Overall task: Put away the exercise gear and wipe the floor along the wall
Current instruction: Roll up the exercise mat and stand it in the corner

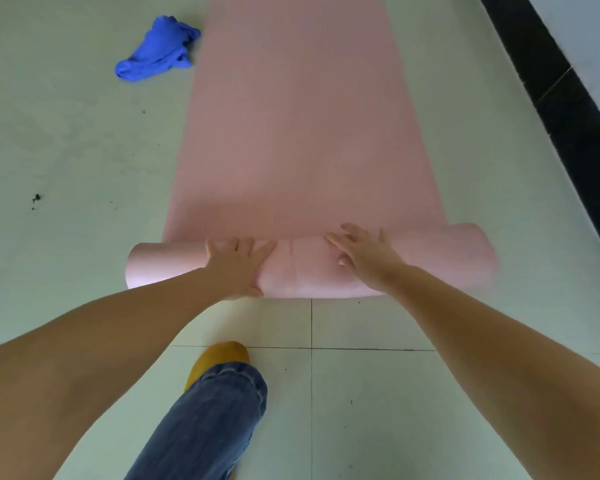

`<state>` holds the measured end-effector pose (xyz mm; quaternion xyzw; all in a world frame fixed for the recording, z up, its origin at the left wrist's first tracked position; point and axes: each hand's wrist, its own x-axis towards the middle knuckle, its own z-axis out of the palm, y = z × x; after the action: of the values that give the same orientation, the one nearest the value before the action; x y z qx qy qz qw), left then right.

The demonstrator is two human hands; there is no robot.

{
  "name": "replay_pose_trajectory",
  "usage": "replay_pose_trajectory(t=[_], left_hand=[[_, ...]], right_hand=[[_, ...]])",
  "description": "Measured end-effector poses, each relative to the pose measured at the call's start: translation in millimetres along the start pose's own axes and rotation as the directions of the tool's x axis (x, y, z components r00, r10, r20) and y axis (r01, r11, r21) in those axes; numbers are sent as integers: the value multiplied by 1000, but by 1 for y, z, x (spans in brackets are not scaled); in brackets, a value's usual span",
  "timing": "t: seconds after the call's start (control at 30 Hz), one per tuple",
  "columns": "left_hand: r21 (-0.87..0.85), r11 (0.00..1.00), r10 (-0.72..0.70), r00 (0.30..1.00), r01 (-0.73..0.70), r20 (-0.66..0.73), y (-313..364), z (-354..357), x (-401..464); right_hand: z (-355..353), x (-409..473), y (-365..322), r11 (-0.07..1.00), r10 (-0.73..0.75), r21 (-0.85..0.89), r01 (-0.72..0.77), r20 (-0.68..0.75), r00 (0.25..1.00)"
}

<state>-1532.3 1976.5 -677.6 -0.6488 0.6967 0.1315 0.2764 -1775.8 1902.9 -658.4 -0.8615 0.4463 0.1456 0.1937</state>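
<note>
Tiled floor (pixel 361 393), pink mat (pixel 302 133) roll under left hand (pixel 238 263), right hand (pixel 364 254)

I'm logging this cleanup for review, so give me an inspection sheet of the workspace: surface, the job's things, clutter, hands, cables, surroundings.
Surface: pale tiled floor, dark specks at left.
Job's things: pink exercise mat, near end rolled up, the rest flat; blue cloth crumpled on the floor left of the mat, apart from it.
Clutter: nothing seen beyond the specks.
Hands: left hand and right hand both flat on the roll, fingers spread, pressing rather than gripping.
Cables: nothing seen.
Surroundings: black baseboard under a light wall at right; a jeans leg and yellow shoe below.
</note>
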Motion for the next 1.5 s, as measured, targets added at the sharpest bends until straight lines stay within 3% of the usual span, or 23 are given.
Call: replay_pose_trajectory(t=[0.07,0.1,0.2,0.27,0.33,0.4,0.43,0.5,0.6,0.7,0.87,1.0,1.1,1.27,1.4,1.5], left_hand=[[-85,996,47,997,-41,67,-12,-18,16],[-136,989,75,991,-60,110,-18,-28,23],[-228,967,164,965,-115,205,-30,-52,38],[-221,966,177,962,-130,206,-31,-60,42],[-113,986,134,983,-121,122,-28,-58,36],[15,997,74,990,-73,-120,-19,-43,25],[29,999,31,969,-24,-245,-15,-32,15],[-31,998,-63,931,56,-359,-11,-3,-7],[-147,984,-143,932,99,-334,-8,35,-25],[-127,987,-137,921,96,-366,-13,36,-13],[24,995,-78,929,93,-362,-33,19,17],[127,992,30,940,14,-340,-50,10,43],[95,993,89,957,-65,-274,-65,-11,69],[-176,969,167,985,-173,-47,-97,-66,115],[-459,844,371,920,-276,128,-122,-107,155],[-549,801,385,908,-238,168,-132,-121,180]], right_hand=[[17,-9,-12,975,-104,-213,60,-201,974],[24,-13,-20,962,-131,-262,70,-222,966],[38,-16,-38,962,-13,-272,3,-35,999],[33,-5,-42,942,51,-331,-51,-9,999],[29,10,-43,928,68,-366,-68,-13,998],[19,25,-44,922,87,-376,-95,-36,996],[12,32,-43,918,87,-384,-101,-54,995],[-3,43,-42,927,67,-364,-89,-73,995],[-19,51,-36,963,43,-259,-68,-101,994],[-24,51,-30,985,51,-160,-69,-115,992],[-50,80,-20,995,102,-15,-102,71,992],[-67,107,-14,993,121,-16,-120,222,968],[-75,119,-16,990,135,-73,-123,184,974],[-58,105,-40,962,104,-253,-101,-1,995],[-48,111,-56,942,260,-242,-231,94,961],[-65,149,-49,930,322,-235,-281,158,934]])
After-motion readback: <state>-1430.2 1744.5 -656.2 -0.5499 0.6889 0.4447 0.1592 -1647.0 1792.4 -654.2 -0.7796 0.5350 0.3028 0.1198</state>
